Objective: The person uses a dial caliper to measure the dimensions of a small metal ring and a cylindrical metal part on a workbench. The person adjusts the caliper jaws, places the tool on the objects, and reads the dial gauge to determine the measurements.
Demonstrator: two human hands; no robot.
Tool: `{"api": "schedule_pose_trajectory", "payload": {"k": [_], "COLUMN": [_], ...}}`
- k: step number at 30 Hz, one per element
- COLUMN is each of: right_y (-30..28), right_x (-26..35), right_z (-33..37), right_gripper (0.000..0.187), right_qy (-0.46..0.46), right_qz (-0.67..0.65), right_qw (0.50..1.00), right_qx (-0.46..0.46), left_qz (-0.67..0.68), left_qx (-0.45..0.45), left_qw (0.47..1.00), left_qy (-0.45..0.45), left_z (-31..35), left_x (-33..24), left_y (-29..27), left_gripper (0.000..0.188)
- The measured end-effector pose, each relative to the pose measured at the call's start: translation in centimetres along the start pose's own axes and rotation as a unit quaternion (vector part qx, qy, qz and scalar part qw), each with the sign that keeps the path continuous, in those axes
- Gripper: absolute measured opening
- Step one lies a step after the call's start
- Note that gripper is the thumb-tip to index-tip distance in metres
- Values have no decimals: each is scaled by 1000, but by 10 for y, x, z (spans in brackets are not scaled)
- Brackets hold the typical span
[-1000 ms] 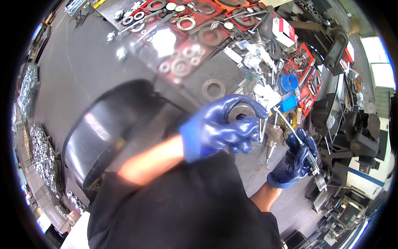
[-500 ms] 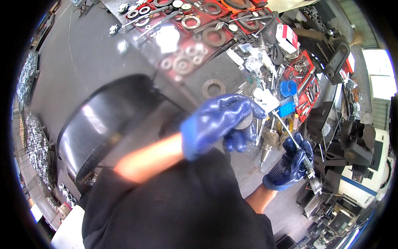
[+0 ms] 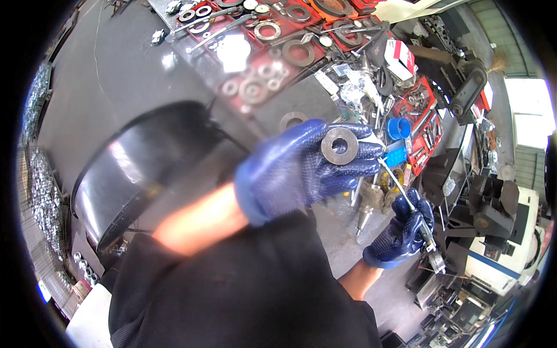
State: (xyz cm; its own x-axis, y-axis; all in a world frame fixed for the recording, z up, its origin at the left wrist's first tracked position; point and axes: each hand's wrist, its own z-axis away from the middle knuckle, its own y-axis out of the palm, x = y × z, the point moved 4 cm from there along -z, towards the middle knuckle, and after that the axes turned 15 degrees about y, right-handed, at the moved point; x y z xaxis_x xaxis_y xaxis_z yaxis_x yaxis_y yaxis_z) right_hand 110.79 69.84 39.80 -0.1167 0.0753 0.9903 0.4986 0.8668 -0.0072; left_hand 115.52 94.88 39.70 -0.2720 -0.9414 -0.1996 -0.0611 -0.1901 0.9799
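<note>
Cluttered workbench [image 3: 145, 69] fills the background, strewn with metal rings and red trays [image 3: 426, 110] of tools. Above it the left hand [image 3: 301, 168], in a blue glove, is raised with its fingers stretched out toward the right, and a flat dark steel ring [image 3: 340, 145] lies against the fingertips, pinned there by the thumb. Lower right of that grip, the right hand [image 3: 403, 232], also gloved in blue, is curled into a closed fist round a slim metal caliper [image 3: 406, 200], whose thin end slants up-left until it almost meets the left fingertips just under the ring.
</note>
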Motion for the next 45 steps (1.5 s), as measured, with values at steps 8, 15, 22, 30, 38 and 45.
{"api": "schedule_pose_trajectory", "payload": {"k": [8,15,22,30,38,45], "right_y": [0,2,5,3,2,1], "right_x": [-1,0,2,1,0,9], "right_z": [-1,0,3,2,5,-1], "right_gripper": [32,31,31,31,32,31], "right_qy": [-1,2,3,4,5,-36], "right_qz": [-2,-9,-6,5,10,-32], "right_qw": [1000,1000,1000,1000,1000,998], "right_qx": [13,5,-4,6,-10,27], "left_qz": [146,-63,-89,-27,10,-4], "left_qx": [-44,82,15,-48,-56,-63], "left_qw": [986,994,996,998,998,998], "left_qy": [-59,46,10,18,8,16], "left_z": [2,1,6,7,9,9], "left_x": [-5,-2,-5,-5,-6,-3], "left_y": [8,4,9,12,4,-9], "left_gripper": [48,44,48,49,52,58]}}
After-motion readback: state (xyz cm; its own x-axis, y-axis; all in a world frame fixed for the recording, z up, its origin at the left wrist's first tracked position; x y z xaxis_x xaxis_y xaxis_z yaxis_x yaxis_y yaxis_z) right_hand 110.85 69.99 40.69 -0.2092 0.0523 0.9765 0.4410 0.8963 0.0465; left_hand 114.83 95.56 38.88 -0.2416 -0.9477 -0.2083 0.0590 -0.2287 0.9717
